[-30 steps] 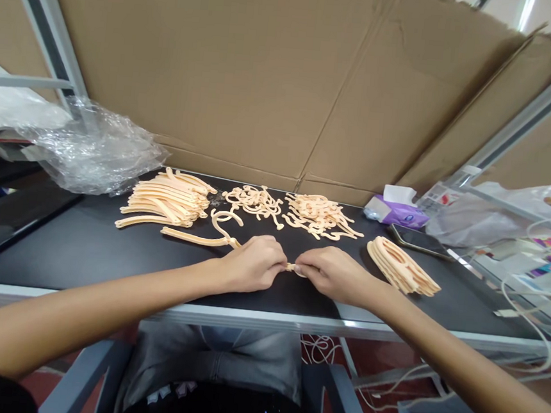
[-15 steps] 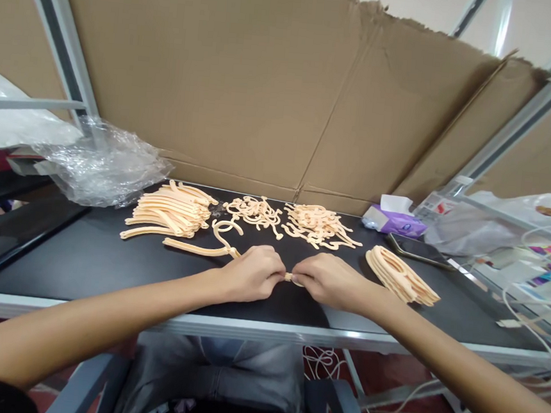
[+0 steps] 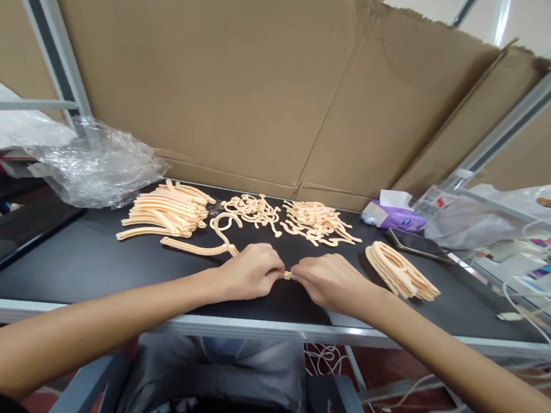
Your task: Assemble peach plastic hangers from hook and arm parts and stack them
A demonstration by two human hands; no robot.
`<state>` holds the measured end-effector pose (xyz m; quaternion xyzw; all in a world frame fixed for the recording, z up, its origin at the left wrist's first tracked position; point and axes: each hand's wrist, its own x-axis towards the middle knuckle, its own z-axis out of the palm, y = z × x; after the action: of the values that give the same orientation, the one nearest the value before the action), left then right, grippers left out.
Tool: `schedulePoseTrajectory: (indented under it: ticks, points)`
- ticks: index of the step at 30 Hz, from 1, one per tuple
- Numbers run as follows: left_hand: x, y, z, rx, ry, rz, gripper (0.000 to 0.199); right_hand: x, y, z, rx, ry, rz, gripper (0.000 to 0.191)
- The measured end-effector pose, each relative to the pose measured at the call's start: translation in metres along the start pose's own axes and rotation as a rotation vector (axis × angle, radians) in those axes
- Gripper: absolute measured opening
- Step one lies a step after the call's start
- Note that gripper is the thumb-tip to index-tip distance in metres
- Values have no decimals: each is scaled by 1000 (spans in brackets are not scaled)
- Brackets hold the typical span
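Observation:
My left hand point(image 3: 254, 271) and my right hand point(image 3: 326, 278) meet over the black table, fingertips pinched. Between them shows a small bit of a cream-coloured plastic piece point(image 3: 287, 275); the rest is hidden in my fingers. Just left of my left hand lies a joined cream piece point(image 3: 195, 247) with a straight arm and a curved hook, its end running behind that hand. Farther back are a stack of long cream strips point(image 3: 166, 211), a heap of small curved pieces point(image 3: 256, 211) and another heap of thin hooked pieces point(image 3: 320, 222). Right of my right hand rests a stack of looped cream pieces point(image 3: 399, 272).
A purple tissue pack point(image 3: 395, 217) and a phone point(image 3: 417, 243) lie at the back right, with white cables point(image 3: 531, 312) beyond. Clear plastic wrap point(image 3: 105, 169) and a dark flat device point(image 3: 17, 235) are at the left. Cardboard point(image 3: 219, 79) walls the back.
Both hands stay pinched together at nearly the same spot. Less of the cream piece shows by my right fingertips. The view has shifted slightly.

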<state>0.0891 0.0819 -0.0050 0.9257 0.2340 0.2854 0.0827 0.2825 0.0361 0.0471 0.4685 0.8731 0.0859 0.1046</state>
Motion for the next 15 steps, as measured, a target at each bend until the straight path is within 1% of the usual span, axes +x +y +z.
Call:
schedulePoseTrajectory:
  ticks: [4, 7, 11, 15]
  points:
    - [1, 1, 0, -7, 11, -27, 14, -1, -2, 0, 10, 5, 12, 23]
    - [1, 2, 0, -9, 19, -47, 13, -2, 1, 3, 29, 55, 5, 23]
    - [0, 4, -1, -11, 42, -84, 9, -2, 11, 16, 133, 199, -39, 26]
    - [0, 5, 0, -15, 57, -97, 10, -3, 21, 32, 341, 368, -53, 28]
